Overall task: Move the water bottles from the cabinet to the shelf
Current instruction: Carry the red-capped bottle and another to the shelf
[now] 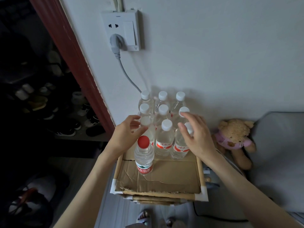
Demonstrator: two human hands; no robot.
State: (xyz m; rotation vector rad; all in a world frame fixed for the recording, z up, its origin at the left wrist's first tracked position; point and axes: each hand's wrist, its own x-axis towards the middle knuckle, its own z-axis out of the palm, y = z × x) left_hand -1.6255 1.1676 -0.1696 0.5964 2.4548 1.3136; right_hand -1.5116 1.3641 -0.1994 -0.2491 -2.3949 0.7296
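Note:
Several clear water bottles with white caps [166, 125] stand in rows at the back of a cardboard-lined shelf top [172, 171], against the wall. A single bottle with a red cap [143, 142] stands in front of them at the left. My left hand [128, 132] hovers at the front-left white-capped bottle [145, 121], its curved fingers and thumb just beside the cap. My right hand [195, 135] reaches over the front-right bottle [180, 145], fingers spread and loosely bent, partly hiding its cap. Neither hand clearly grips a bottle.
A wall socket with a grey plug and cable [115, 45] sits above the bottles. A teddy bear [233, 137] lies to the right beside a grey cushion [279, 153]. A dark doorway with shoes [49, 112] lies left. My sandalled feet [144, 218] are below.

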